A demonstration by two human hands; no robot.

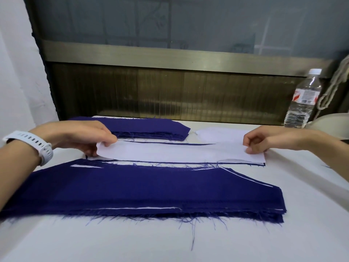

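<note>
Spanning left hand (83, 138), right hand (264, 139): white strip (179, 151)

A white-covered worktable (170, 242) spreads from 6 o'clock toward a dark window (170, 21) in a bronze frame (170, 56) at 12 o'clock, a pale wall (17, 72) at 9, a water bottle (304, 99) at 2.

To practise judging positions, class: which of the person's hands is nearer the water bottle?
Right. The right hand pinches the right end of the white strip, near the water bottle; the left hand holds its left end, far across the table.
</note>
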